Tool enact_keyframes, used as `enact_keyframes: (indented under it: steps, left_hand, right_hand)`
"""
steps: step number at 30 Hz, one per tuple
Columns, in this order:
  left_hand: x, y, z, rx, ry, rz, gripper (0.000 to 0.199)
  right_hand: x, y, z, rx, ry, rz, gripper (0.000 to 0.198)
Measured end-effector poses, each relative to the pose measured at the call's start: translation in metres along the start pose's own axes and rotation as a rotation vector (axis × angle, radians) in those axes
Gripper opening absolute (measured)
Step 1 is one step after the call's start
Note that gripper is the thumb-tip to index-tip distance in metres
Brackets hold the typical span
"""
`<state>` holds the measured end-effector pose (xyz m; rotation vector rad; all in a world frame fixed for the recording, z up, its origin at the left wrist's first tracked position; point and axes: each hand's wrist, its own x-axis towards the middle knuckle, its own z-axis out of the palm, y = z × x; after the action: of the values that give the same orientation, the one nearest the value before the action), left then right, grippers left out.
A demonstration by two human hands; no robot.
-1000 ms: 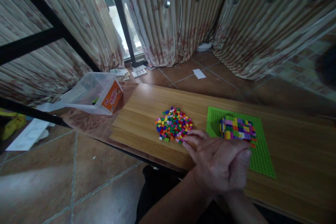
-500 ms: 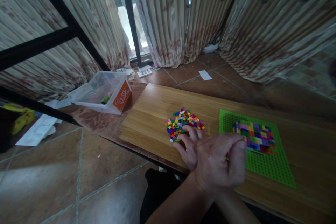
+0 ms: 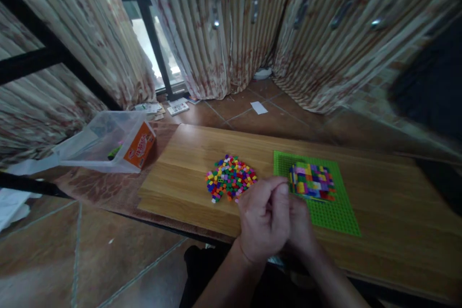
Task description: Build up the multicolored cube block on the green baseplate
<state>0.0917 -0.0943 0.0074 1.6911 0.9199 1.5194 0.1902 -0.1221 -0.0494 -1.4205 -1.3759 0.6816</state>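
Your right hand (image 3: 301, 219) is drawing back from the brick pile (image 3: 231, 178), fingertips hidden; your left hand (image 3: 263, 219) is curling its fingers, contents unclear. Wooden tabletop (image 3: 176, 187) is fronting striped curtains (image 3: 231, 57).

Striped curtains (image 3: 245, 43) hang along the far side, parted at left where a window (image 3: 143, 41) lets pale light into the dimness. The floor (image 3: 117, 264) is brown tile, glossy at near left. A long wooden tabletop (image 3: 187, 154) stretches left to right; a black frame (image 3: 86, 75) slants across the left side.
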Motion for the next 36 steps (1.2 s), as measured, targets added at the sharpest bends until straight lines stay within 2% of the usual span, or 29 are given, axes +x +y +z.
enact_keyframes:
  steps: [5,9,14,18,22,28,36]
  left_hand:
    - [-0.001,-0.013,0.02,-0.044,-0.321,-0.281,0.017]
    - [-0.012,-0.017,0.042,0.024,-0.515,-0.33,0.019]
    - [-0.025,-0.015,0.067,0.093,-0.695,-0.395,0.029]
    - [-0.03,-0.016,0.081,0.127,-0.742,-0.436,0.039]
    - [-0.032,-0.019,0.087,0.173,-0.723,-0.464,0.045]
    - [-0.033,-0.022,0.09,0.19,-0.737,-0.481,0.047]
    - [-0.036,-0.021,0.094,0.136,-0.751,-0.489,0.048]
  right_hand:
    - [0.002,-0.003,-0.057,0.11,0.202,0.214,0.024]
    - [-0.001,0.005,-0.107,0.174,0.356,0.329,0.031]
    - [-0.007,0.021,-0.147,0.138,0.376,0.449,0.039]
    - [-0.007,0.027,-0.151,0.149,0.316,0.503,0.042]
    - [-0.006,0.028,-0.144,0.136,0.229,0.51,0.035]
    - [-0.003,0.032,-0.14,-0.096,0.118,0.361,0.023]
    - [0.0,0.04,-0.142,-0.273,0.122,0.219,0.023]
